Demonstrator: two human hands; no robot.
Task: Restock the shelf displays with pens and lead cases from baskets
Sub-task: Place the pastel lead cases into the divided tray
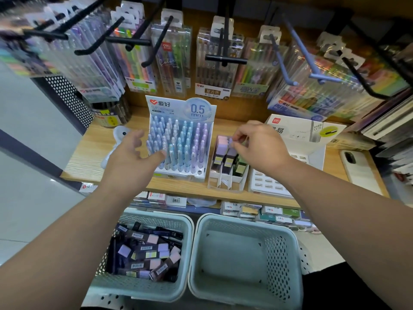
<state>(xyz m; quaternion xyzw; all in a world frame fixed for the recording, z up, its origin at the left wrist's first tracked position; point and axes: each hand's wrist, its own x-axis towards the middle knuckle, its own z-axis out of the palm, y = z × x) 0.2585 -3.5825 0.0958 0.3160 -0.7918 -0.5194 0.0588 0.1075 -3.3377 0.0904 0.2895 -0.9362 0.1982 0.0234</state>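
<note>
The left hand (134,153) is in front of the left side of the pen display box (181,173); its fingers are spread and relaxed and hold nothing; the thumb lies over the front pens (178,139), but I cannot tell if it touches them. The pens stand upright in rows in this box, pale blue at the left and lilac at the right; the box has a card back with "0.5 mm" on it. The right hand (259,146) is just right of that box; its fingertips (237,139) are curled and pinch the lilac top of a lead case (231,151), which stands in the back part of the small white divided tray (225,177); other lead cases with pink and green parts stand beside it in the same tray. The box and the tray are on the wooden shelf (96,151), near to each other. Below the shelf are two pale green baskets side by side, touching; the left basket (156,220) holds many loose lead cases (145,253), dark with lilac and pink caps, lying in a pile; the right basket (245,222) is under the right forearm. A white phone (357,171) lies on the shelf at the far right; packs of pens (172,63) hang on hooks above.
</note>
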